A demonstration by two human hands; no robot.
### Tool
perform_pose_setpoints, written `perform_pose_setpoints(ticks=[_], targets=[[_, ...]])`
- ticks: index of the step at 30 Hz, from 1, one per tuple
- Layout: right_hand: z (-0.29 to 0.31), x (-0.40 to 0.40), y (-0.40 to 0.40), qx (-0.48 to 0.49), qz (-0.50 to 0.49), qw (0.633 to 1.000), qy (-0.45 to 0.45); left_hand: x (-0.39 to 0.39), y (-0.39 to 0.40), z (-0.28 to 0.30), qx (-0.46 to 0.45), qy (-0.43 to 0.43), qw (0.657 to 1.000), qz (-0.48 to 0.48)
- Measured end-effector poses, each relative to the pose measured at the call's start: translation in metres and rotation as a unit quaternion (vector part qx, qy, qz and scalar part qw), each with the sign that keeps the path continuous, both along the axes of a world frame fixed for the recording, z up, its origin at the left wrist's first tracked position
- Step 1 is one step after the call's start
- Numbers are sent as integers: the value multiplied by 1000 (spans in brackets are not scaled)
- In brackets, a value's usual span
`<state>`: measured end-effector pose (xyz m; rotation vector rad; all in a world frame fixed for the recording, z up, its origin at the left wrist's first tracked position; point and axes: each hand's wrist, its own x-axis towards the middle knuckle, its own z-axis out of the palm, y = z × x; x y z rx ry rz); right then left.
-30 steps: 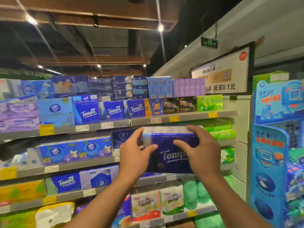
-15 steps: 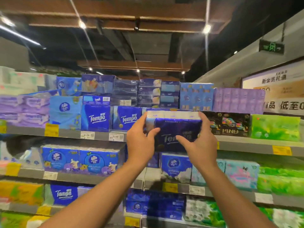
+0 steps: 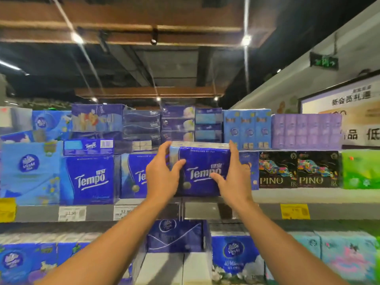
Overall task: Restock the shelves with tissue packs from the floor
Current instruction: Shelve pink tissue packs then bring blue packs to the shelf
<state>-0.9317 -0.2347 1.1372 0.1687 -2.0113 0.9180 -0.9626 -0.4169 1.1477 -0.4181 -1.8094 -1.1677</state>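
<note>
The left hand (image 3: 162,175) and held Tempo pack (image 3: 203,171) hide most of a second Tempo pack (image 3: 133,175) shelved behind. Price tags (image 3: 72,213) are blurred beyond reading. The wall sign (image 3: 349,112) is cut by the right edge.

Small round white spotlights (image 3: 246,40) glare out of a dark, dim ceiling, while the packed grey metal shelves (image 3: 205,210) sit evenly lit. Edges smear badly: the green packs at right blur, print turns mushy, and the wide lens bows the aisle outward.
</note>
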Motion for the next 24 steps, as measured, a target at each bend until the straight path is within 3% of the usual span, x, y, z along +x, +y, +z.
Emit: perform_pose_setpoints(ticks=[7, 21, 24], targets=[[-26, -56, 3, 12, 49, 997, -54, -63, -10, -50, -47, -46, 998, 2], [-35, -64, 4, 46, 36, 992, -113, -55, -3, -60, -96, -43, 994, 40], [-37, -48, 3, 42, 11, 993, -112, -40, 0, -65, -84, 34, 994, 56]])
